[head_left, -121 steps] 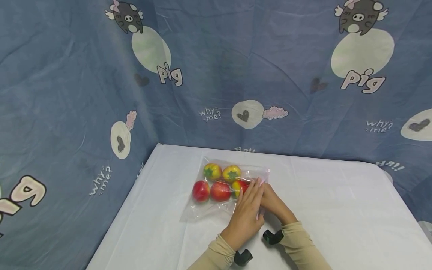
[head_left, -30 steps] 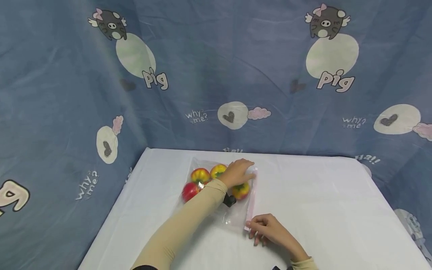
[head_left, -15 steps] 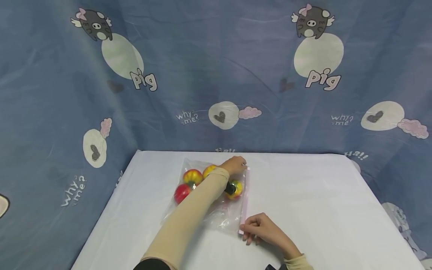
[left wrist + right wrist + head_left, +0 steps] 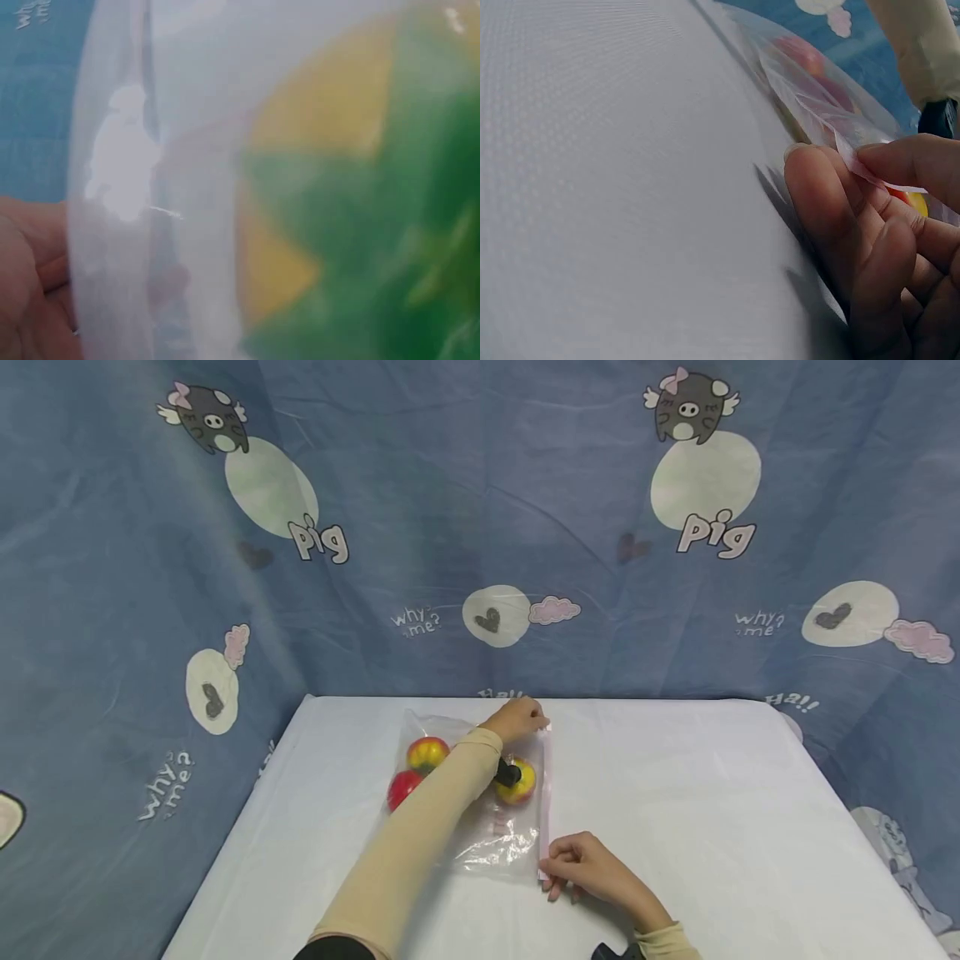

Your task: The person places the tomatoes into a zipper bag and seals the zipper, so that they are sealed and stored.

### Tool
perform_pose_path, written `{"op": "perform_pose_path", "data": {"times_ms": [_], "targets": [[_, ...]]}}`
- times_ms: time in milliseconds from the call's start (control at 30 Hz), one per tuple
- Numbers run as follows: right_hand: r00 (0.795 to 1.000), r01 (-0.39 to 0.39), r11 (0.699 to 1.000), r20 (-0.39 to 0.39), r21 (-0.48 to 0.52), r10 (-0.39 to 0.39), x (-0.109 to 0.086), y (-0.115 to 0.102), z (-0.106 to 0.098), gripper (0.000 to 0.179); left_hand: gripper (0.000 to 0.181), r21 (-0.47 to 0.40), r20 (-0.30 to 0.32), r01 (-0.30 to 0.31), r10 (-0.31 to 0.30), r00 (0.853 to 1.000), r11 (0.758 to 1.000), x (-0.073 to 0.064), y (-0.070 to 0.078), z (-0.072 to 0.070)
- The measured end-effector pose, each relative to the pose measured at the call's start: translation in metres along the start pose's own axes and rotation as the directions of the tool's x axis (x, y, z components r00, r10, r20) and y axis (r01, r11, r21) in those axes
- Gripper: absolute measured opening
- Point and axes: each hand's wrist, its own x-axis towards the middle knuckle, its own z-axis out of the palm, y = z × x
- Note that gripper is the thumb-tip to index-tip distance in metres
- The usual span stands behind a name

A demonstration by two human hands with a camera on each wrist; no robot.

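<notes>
A clear zip bag [image 4: 487, 852] lies on the table, with a pale pink strip [image 4: 545, 810] along its right edge. Inside are a red fruit [image 4: 402, 787], a red-yellow fruit [image 4: 427, 752] and a yellow fruit [image 4: 524, 783]; my left sleeve covers part of the bag. At the strip's far end, my left hand [image 4: 516, 719] pinches the bag's corner. My right hand [image 4: 592, 868] pinches the near corner between thumb and forefinger, clearly seen in the right wrist view. A yellow fruit with green leaves [image 4: 360, 202] fills much of the left wrist view through the plastic.
The white table [image 4: 712, 802] extends to the right of the bag. A blue printed cloth [image 4: 420, 527] hangs behind the table and at its sides. Each wrist carries a black mount, such as the left one [image 4: 508, 774].
Both hands were together at the bag's right side; the left has moved to the far corner and the right to the near one. Lately the strip has straightened and the yellow fruit has shifted slightly left.
</notes>
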Motion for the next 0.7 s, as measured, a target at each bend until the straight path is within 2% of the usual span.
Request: {"op": "perform_pose_path", "data": {"times_ms": [167, 400, 533, 700], "targets": [[0.999, 0.038, 0.999, 0.005, 0.007, -0.039, 0.0, 0.005, -0.009, 0.03, 0.027, -0.062, -0.035, -0.041, 0.039, 0.999, 0.997, -0.008, -0.006, -0.019], [0.996, 0.094, 0.995, -0.014, 0.018, -0.094, -0.004, 0.008, -0.024, 0.03, 0.028, -0.137, -0.093, -0.036, 0.024, 0.995, 0.99, -0.022, -0.027, -0.045], [0.989, 0.125, 0.992, -0.081, 0.004, -0.125, -0.008, 0.005, -0.036, 0.03, 0.026, -0.158, -0.122, -0.049, 0.03, 0.992, 0.986, -0.035, -0.04, -0.06], [0.966, 0.136, 0.99, -0.216, -0.045, -0.142, -0.012, -0.009, -0.053, 0.03, 0.026, -0.21, -0.173, -0.071, 0.034, 0.984, 0.975, -0.051, -0.057, -0.075]]}}
